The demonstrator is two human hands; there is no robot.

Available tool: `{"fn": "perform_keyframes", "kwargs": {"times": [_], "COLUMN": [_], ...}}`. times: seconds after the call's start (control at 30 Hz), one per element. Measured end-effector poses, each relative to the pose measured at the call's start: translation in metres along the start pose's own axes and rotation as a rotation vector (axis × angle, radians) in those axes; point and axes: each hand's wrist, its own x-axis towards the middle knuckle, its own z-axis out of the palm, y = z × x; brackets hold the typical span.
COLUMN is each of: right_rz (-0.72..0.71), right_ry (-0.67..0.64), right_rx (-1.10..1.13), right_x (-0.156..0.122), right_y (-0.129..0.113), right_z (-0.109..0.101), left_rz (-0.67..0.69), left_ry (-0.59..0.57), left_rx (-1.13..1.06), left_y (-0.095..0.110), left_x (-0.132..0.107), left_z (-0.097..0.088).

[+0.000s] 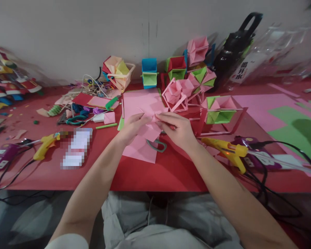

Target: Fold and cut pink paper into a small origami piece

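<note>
Between both hands is a piece of pink folded paper (150, 130), raised over larger pink sheets (138, 152) on the red table. My left hand (134, 127) pinches its left side with thumb and fingers. On the right edge, the fingertips of my right hand (178, 128) are closed around the same paper. The folds between the fingers are partly hidden. Beneath the paper and my right hand, grey-green scissor handles (158, 146) stick out.
Folded paper models, including a pink-and-green one (221, 110), line the back. Yellow glue guns lie at left (46, 145) and right (228, 151), with trailing cables. A phone (77, 148), a black bottle (232, 52), craft scraps (85, 100) and green paper (292, 117) surround the work area.
</note>
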Motion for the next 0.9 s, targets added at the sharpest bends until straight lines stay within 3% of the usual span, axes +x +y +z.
{"fn": "perform_keyframes", "kwargs": {"times": [0.1,0.2,0.3,0.43,0.67,0.9], "right_rz": [0.029,0.156,0.285,0.336,0.519,0.541], "right_ry": [-0.021,-0.063,-0.071,-0.091,-0.052,-0.024], "right_rx": [0.002,0.071,0.178,0.233,0.395,0.457], "right_x": [0.000,0.000,0.002,0.004,0.006,0.009], "right_y": [0.000,-0.001,-0.004,-0.007,-0.007,-0.007], "right_z": [-0.001,-0.003,-0.003,-0.004,-0.006,-0.011], "left_rz": [0.062,0.172,0.225,0.221,0.268,0.281], "left_ry": [-0.030,-0.054,-0.179,-0.337,-0.326,-0.229], "left_rx": [0.165,0.325,0.377,0.456,0.433,0.460], "left_y": [0.005,0.005,0.001,-0.001,-0.001,0.002], "left_x": [-0.004,-0.005,-0.004,-0.003,-0.004,-0.004], "left_z": [-0.004,-0.008,-0.010,-0.009,-0.013,-0.019]}}
